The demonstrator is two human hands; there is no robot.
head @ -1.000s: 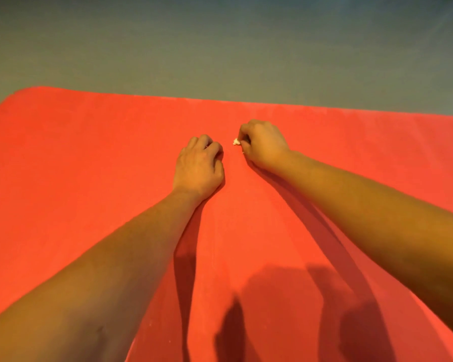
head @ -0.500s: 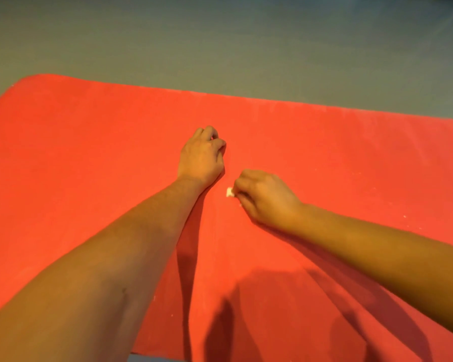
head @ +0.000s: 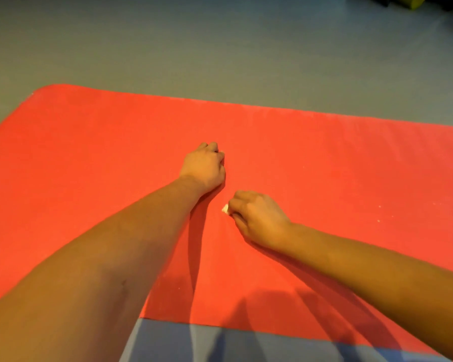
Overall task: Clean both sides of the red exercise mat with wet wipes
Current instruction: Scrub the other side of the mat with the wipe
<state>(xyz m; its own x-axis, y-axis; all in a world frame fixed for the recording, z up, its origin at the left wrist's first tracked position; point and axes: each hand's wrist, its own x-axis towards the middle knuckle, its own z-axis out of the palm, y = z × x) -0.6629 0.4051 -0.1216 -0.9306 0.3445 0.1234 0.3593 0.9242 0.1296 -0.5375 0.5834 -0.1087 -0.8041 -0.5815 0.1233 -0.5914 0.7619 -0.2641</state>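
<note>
The red exercise mat (head: 89, 158) lies flat on the floor and fills most of the view. My left hand (head: 204, 167) rests on the mat near its middle as a fist, knuckles down, and I see nothing in it. Just below and to the right, my right hand (head: 256, 218) grips a small balled white wet wipe (head: 225, 209) and presses it onto the mat. Only a corner of the wipe shows past the fingers.
Grey-blue floor (head: 220, 48) surrounds the mat beyond its far edge and along its near edge. Small white specks (head: 379, 206) dot the mat's right part. Dark and yellow-green objects (head: 416, 1) sit at the top right corner.
My right hand has drawn the wipe back toward me, from beside the left fist to below it. The view has tilted so the mat's near edge now shows.
</note>
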